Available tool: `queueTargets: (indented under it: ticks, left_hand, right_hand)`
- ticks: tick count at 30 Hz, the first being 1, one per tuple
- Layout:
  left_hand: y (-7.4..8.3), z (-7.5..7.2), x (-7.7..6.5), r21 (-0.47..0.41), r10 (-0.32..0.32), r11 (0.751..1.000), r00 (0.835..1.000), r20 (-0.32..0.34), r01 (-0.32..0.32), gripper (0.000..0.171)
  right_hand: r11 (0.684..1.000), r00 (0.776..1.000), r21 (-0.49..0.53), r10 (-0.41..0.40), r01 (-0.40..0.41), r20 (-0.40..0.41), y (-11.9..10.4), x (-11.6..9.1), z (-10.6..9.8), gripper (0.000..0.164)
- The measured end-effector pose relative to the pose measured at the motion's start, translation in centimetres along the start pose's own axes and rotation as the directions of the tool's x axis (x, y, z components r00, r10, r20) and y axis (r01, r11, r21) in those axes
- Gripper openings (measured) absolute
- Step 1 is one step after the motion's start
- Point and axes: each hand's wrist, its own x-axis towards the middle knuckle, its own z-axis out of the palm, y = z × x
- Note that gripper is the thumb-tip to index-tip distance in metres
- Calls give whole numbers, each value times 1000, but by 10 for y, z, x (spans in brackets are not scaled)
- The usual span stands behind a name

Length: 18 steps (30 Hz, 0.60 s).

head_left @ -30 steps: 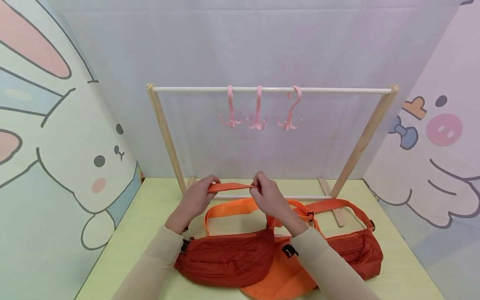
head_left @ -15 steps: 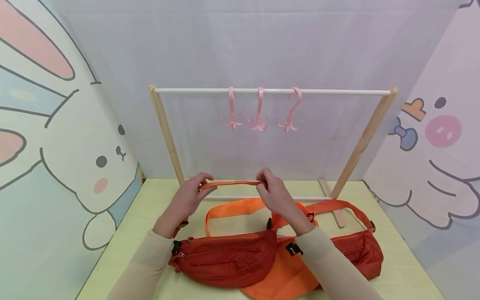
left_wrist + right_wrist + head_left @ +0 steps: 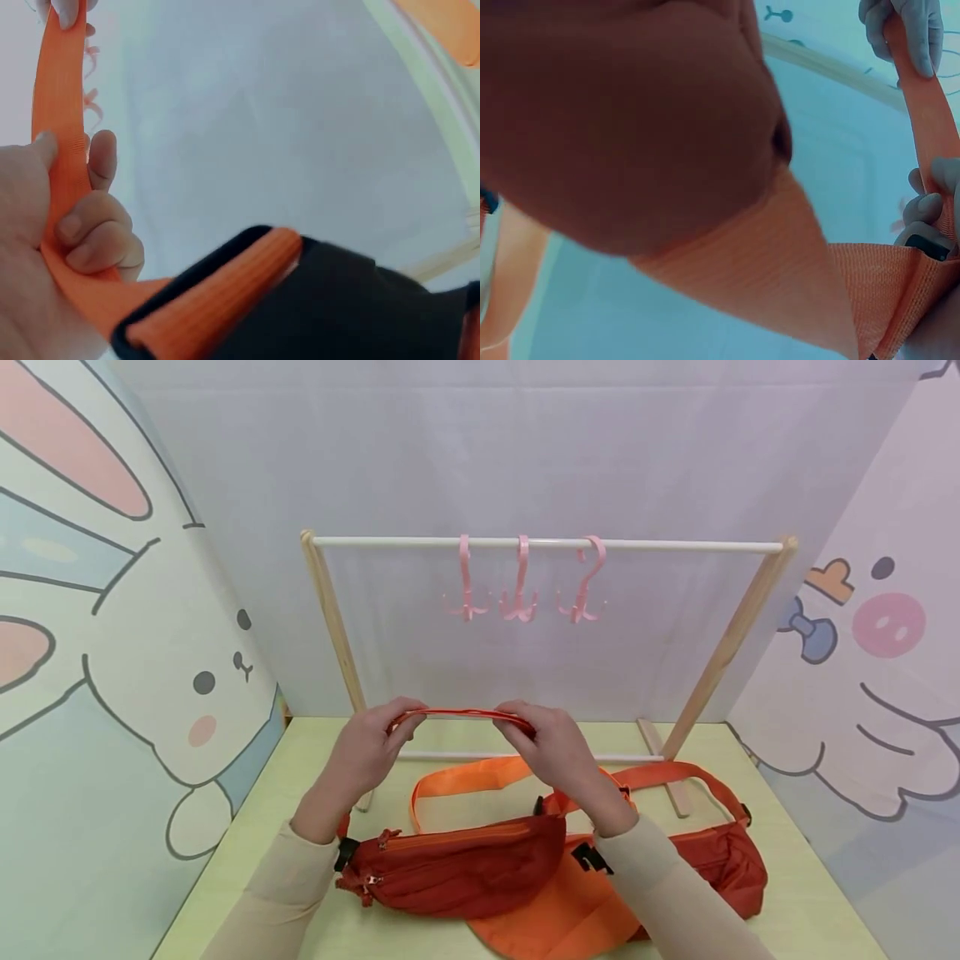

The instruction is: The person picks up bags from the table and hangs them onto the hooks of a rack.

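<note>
Higher than before, the orange strap [image 3: 461,712] runs long from side to side, left hand [image 3: 367,743] and right hand [image 3: 553,745] pinching it.

Three hooks [image 3: 521,572], two red bags [image 3: 465,868], two hands [image 3: 363,750], one rack [image 3: 420,542]

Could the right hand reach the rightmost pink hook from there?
Likely yes: nothing visible stands between the right hand and that pink hook, though the hand's grip is taken up by the orange strap.
</note>
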Motion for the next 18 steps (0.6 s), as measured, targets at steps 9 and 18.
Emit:
queueTargets:
  ticks: [9,18]
  left_hand:
    - [15,-13,11,29,83,996,989,-122,-80,10]
    - [25,-22,26,30,90,996,971,-223,-85,11]
  right_hand:
    - [996,996,-60,-72,70,-45,-22,13,-17,15]
    - [993,992,-83,-96,89,-80,-34,29,-29,11]
